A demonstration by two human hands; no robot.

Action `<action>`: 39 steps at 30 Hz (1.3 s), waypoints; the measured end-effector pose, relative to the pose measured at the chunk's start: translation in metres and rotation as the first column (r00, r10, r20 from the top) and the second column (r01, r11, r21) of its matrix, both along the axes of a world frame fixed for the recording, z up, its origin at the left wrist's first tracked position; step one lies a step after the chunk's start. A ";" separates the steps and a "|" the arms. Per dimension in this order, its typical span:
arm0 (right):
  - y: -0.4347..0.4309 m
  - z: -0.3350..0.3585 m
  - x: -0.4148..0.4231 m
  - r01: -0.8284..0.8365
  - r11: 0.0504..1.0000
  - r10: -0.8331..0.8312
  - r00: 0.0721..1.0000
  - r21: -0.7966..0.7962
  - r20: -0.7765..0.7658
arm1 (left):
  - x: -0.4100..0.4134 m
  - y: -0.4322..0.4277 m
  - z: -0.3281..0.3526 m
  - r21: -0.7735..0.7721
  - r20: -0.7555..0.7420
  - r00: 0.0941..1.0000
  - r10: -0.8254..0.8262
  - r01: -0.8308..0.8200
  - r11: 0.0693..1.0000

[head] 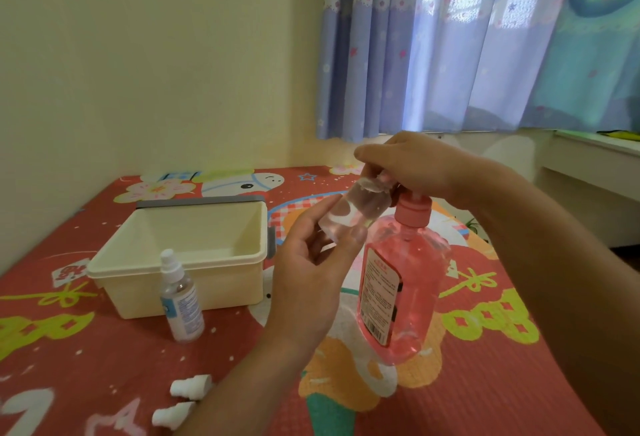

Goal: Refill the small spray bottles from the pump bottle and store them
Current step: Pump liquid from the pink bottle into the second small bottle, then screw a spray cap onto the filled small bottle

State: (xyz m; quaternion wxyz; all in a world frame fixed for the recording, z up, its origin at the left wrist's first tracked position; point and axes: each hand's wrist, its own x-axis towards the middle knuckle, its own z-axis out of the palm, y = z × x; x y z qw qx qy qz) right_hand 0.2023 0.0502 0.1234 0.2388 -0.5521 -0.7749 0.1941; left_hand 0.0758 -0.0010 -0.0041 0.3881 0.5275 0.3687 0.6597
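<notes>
My left hand [311, 273] grips a small clear spray bottle [353, 214], tilted, its mouth up to the right beside the pump spout. My right hand [415, 169] rests on top of the pink pump head [414, 210] of the pink pump bottle [401, 283], which stands on the mat. A second small spray bottle [181, 297] with its white sprayer on stands upright in front of the cream bin [183, 262]. Two loose white spray caps [190, 385] [173, 413] lie on the mat at the lower left.
The cream bin is open with nothing seen inside, with a grey handle at its back. Everything sits on a red patterned mat [485, 383]. A wall is at the left, curtains [450, 40] at the back, a white desk [595, 165] at the right.
</notes>
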 end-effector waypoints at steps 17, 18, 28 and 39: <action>0.002 0.003 -0.002 0.020 0.999 -0.016 0.991 -0.027 0.134 | 0.003 0.006 -0.009 -0.039 -0.086 0.996 -0.004 0.001 0.999; 0.002 0.004 -0.002 0.025 0.999 -0.022 0.989 -0.019 0.144 | 0.002 0.007 -0.009 -0.046 -0.088 0.996 -0.008 0.004 0.999; 0.005 0.008 -0.001 -0.008 0.998 -0.012 0.952 0.063 0.306 | -0.011 0.004 -0.017 -0.126 -0.091 0.995 -0.032 0.021 0.992; -0.012 0.001 -0.031 -0.220 0.911 -0.036 0.800 0.349 0.599 | -0.034 -0.005 -0.024 -0.137 0.044 0.999 0.008 -0.002 0.991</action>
